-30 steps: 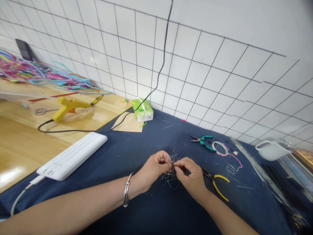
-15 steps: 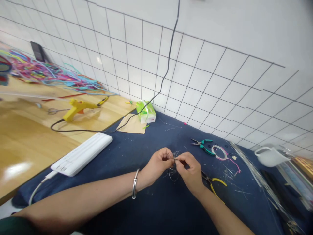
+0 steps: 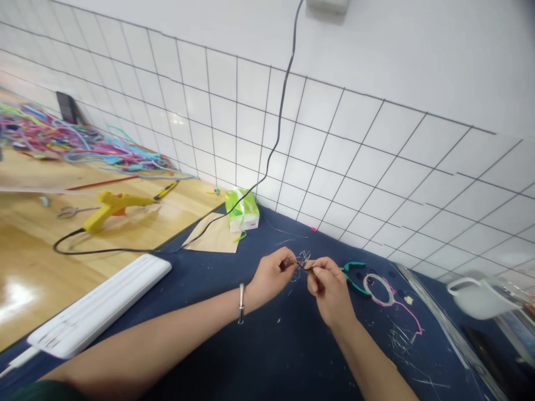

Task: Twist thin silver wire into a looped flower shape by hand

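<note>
Fingertip work now, both hands in tight! The left hand (image 3: pixel 271 277) pinches one end of a small dark piece (image 3: pixel 307 268), thumb against finger; the right hand (image 3: pixel 332 292) has its other end, pinched the same way. A tangle of thin silvery wire (image 3: pixel 304 257) springs out around it, to the right of the green tissue packet (image 3: pixel 243 211) and nearer the person. How the wire winds at those fingertips is too fine to tell. On the left wrist, a silver bangle (image 3: pixel 241 303).

Look right of the packet: teal-handled pliers (image 3: pixel 355 265), partly hidden by the right hand, then a clear coil (image 3: pixel 370 284) with a pink strand (image 3: pixel 412 315) trailing away. Fine wire scraps (image 3: pixel 401 341) litter the dark blue cloth (image 3: pixel 267 356) there, and a white mug (image 3: pixel 480 298) sits farthest right of the packet.

Over to the packet's left, the yellow glue gun (image 3: pixel 111 207) lies on the bare wooden worktop (image 3: pixel 62 262), a yellow cutter knife (image 3: pixel 166 190) just beside its nozzle. Farther left, a bright multicoloured heap of strands (image 3: pixel 75 136)! Touching the packet, a tan sheet (image 3: pixel 211 236); to its left and nearer the person, a long white block (image 3: pixel 104 303).
</note>
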